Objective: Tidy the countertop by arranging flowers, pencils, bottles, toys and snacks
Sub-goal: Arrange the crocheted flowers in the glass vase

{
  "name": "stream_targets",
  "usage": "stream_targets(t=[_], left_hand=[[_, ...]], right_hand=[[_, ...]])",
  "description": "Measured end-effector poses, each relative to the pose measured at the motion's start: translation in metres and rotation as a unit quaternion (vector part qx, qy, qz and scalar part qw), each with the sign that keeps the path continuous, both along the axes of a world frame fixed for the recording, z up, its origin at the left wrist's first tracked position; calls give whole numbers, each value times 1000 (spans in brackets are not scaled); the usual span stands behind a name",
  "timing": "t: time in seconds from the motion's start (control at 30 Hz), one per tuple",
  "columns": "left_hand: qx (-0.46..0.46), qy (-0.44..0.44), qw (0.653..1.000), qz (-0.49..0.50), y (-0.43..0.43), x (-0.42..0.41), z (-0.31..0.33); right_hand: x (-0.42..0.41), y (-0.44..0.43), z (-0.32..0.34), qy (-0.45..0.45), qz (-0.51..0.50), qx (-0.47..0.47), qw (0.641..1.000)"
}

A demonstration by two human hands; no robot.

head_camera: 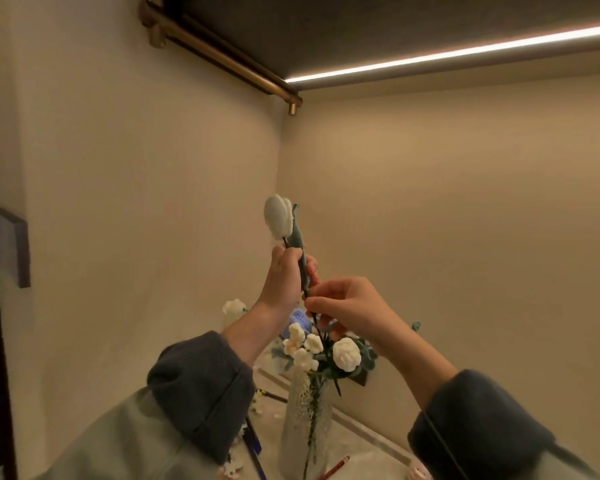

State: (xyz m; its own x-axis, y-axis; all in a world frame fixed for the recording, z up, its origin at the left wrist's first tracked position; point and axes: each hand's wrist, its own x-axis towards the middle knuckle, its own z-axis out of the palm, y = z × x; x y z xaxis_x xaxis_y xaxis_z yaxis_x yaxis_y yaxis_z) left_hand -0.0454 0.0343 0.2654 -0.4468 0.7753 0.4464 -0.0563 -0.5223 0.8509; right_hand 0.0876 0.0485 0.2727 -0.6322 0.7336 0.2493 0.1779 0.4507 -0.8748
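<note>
The left hand [286, 271] has its grip closed round the upper stem of a white tulip [278, 220], the fingers curled about the stem and its green leaf just under the bloom. The right hand [347, 306] keeps a narrow, pinching grip lower on the same dark stem, thumb and fingertips pressed together on it. The tulip stands nearly upright, leaning a little left, in the air above a clear textured vase [305, 420]. Its stem runs down among the blooms there, and I cannot tell whether the end sits inside the neck.

The vase stands on the pale marbled desk [364, 457] in the corner, holding white roses [346, 353] and small cream flowers with green leaves. A red pencil [333, 467] lies just right of its foot. A blue pen [254, 441] lies to the left, partly behind the left sleeve [201, 393]. Beige walls meet behind the vase, with a light strip [465, 51] glowing under a dark shelf and a brass rail [222, 53] along the top of the left wall.

Both forearms rise and angle inward, with the hands close together.
</note>
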Motion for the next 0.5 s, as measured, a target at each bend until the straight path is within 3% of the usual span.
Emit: stream_targets(t=[0.27,0.5], left_hand=[[7,207,977,41,11,-46,51],[73,192,977,61,35,-67,68]], right_hand=[[-26,34,36,40,-56,103,992],[-55,64,41,89,-95,164,978]])
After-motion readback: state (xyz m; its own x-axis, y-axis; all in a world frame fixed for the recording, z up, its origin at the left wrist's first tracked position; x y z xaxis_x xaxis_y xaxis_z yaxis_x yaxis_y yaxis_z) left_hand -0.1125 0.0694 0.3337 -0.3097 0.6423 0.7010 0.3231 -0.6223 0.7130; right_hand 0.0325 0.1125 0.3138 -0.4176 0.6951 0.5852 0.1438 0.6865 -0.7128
